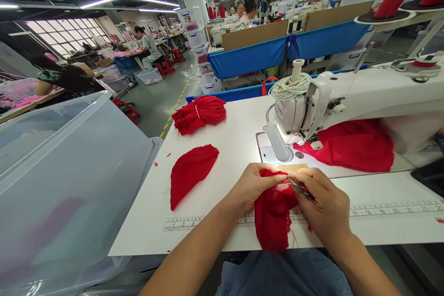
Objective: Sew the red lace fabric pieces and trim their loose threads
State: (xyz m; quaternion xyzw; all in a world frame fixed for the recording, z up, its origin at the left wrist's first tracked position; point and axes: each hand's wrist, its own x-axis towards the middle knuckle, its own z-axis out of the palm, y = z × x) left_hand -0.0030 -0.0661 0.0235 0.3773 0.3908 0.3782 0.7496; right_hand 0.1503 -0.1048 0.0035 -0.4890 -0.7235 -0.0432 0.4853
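Note:
My left hand (252,186) pinches the top edge of a red fabric piece (274,215) that hangs over the front edge of the white sewing table (215,148). My right hand (324,203) is closed round small metal thread snips (299,188), whose tips touch the fabric beside my left fingers. Both hands sit just in front of the white sewing machine (347,101), near its needle plate.
A flat red fabric piece (190,171) lies to the left, with a tied bundle of red pieces (199,113) behind it. More red cloth (350,145) lies under the machine arm. A clear plastic bin (62,171) stands at my left. Other workers sit at distant tables.

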